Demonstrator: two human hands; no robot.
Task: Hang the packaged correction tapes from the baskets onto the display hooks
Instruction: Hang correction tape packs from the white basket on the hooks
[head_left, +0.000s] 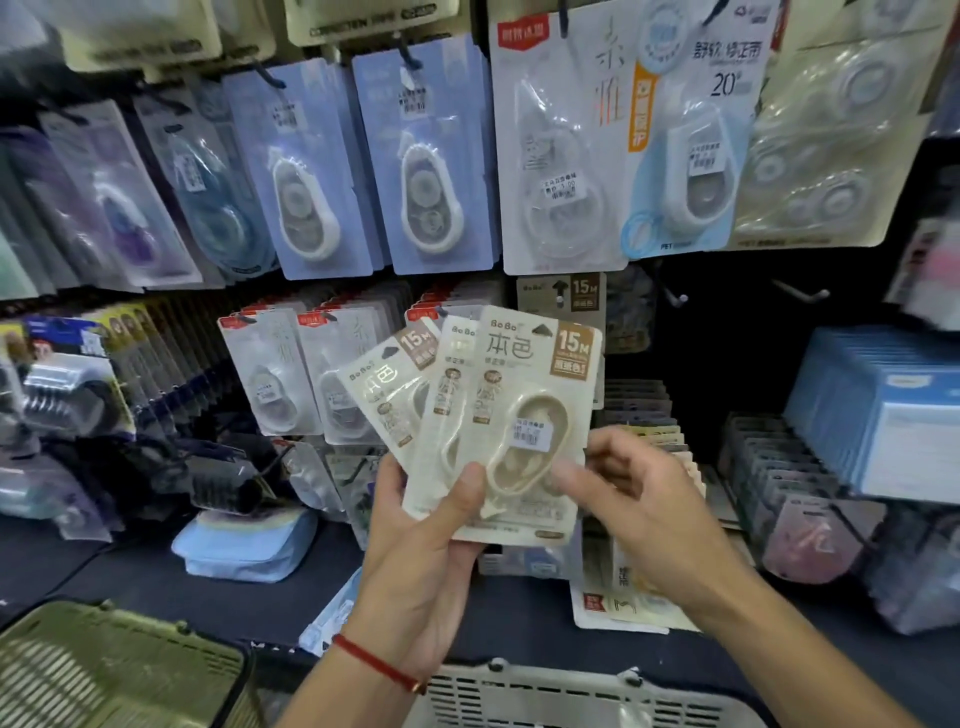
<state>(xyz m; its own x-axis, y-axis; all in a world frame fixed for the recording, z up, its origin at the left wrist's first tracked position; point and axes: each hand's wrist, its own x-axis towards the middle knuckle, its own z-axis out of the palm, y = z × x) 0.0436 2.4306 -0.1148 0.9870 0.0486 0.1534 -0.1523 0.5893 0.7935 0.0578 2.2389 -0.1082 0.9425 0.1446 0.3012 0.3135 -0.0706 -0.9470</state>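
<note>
Overhead, a dark display wall (727, 312) fills the view, hung with rows of carded correction tapes: pale blue blister cards (426, 156) in the upper middle, large white cards (561, 140) to their right, smaller white ones (270, 374) lower down. Below it a dark surface (130, 566) carries a light blue pouch (244, 545), with a green slotted plastic basket (104, 670) at the near left and a white slotted plastic basket (571, 696) near the middle. Fanned in front of the wall are three beige packaged correction tapes (519, 426) marked 15M; the left hand (421, 551), a red string bracelet (379, 665) on its wrist, grips their lower edges with the thumb pressed across the front. The right hand (634, 499) sits just beside the front card, fingers loosely curled, one fingertip touching its right edge
</note>
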